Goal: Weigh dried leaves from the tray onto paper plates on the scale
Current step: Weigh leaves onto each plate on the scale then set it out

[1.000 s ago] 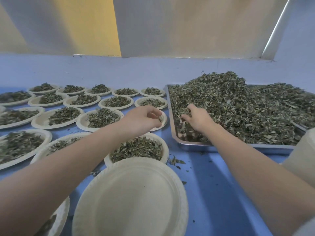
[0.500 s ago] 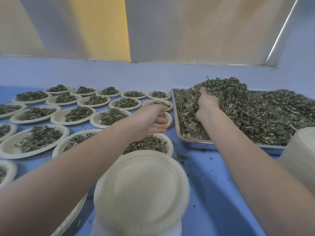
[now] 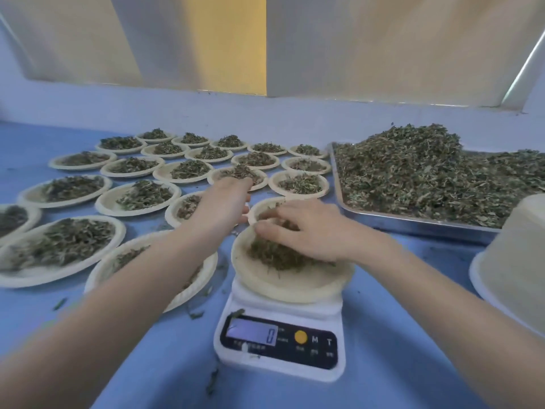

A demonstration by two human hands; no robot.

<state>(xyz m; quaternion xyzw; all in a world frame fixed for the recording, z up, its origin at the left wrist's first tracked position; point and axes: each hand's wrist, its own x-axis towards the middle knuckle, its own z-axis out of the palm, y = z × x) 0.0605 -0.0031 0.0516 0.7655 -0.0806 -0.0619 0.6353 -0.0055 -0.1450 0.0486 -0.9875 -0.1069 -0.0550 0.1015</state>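
Leaves lie in a small dark heap on the paper plate that sits on the white scale, and we see our right hand directly over that heap, palm down, fingers spread and loosely bent, the fingertips touching the far side of the pile. We cannot tell whether any leaves are pinched under the fingers. Our left hand reaches further out, just left of the right hand and beyond the plate's far rim, above a filled plate; its fingers point away from us and curl downward, and what they hold, if anything, is hidden. The scale's display shows a single zero. To the right, well apart from both hands, the metal tray carries the big mound of dried leaves. Many filled plates stand in rows across the blue desk to the left. A stack of unused plates stands at the right edge, near our right forearm. Loose leaf bits lie scattered on the desk around the scale.
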